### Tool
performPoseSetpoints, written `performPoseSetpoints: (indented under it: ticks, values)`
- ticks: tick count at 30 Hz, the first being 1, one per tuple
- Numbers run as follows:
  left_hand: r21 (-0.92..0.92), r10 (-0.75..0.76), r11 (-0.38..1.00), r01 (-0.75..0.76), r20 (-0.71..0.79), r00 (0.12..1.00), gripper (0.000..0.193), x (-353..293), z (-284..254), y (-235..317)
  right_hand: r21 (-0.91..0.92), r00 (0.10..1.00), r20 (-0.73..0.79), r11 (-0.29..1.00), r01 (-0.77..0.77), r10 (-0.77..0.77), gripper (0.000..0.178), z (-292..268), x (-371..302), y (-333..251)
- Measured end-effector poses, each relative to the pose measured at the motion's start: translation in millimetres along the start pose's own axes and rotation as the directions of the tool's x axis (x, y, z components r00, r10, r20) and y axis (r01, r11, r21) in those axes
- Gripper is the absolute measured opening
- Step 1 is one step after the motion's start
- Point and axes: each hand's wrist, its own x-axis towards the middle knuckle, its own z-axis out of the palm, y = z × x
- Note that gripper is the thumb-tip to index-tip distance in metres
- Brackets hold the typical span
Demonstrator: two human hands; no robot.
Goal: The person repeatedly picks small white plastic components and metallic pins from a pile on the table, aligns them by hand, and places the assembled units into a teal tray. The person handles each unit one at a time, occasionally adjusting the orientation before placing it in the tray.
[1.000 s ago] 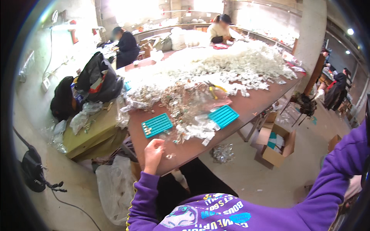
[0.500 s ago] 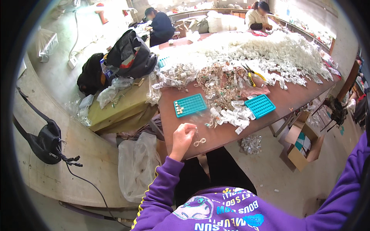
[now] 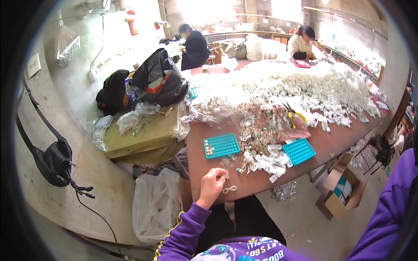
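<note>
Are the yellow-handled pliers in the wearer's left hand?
No, the pliers lie farther back on the cluttered table, clearly apart from the left hand near its front edge.

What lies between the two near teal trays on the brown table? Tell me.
In the head view, small white pieces and tangled strands lie heaped between the left tray and the right tray.

Black pouch (image 3: 53, 163) at far left; open cardboard box (image 3: 335, 208) on floor (image 3: 300, 222)
</note>
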Motion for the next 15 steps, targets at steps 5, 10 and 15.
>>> performPoseSetpoints:
  ticks: [5,10,15]
  values:
    - [0.010,0.044,0.999,-0.044,-0.026,0.999,0.009,-3,-1,-2,-0.011,1.000,0.004,1.000,0.002,-0.002,0.036,7,2,3]
    - [0.086,-0.073,0.994,0.069,0.043,0.996,0.010,7,-6,13,-0.028,1.000,0.001,1.000,-0.013,0.013,0.035,12,-5,3]
    - [-0.009,0.023,1.000,-0.023,0.010,1.000,0.008,-4,-13,42,-0.088,0.995,0.082,0.995,-0.050,0.057,0.034,15,-3,9]
